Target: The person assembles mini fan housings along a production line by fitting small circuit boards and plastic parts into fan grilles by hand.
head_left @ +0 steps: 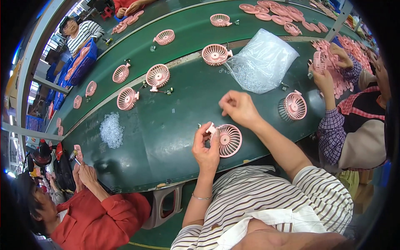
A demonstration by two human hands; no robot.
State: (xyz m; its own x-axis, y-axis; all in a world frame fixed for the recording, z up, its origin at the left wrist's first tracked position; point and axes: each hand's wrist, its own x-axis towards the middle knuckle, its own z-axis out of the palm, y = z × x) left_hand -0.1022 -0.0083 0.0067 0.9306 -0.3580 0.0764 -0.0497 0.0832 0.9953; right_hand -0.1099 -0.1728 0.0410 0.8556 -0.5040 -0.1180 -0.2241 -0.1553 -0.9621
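Your left grip pinches a pink fan cage; your right grip curls loosely, contents unclear. Any clear-bag print is illegible.

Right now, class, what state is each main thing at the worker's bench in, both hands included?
Left hand: gripping pink fan frame.
Pink fan frame: held, grille up.
Right hand: fingers curled, contents unclear.
Plastic bag: lying down, partly filled.
Clear pieces on bench: loosely heaped.
Blue basket: holding pink parts.
Green belt: bearing other frames; motion unclear.
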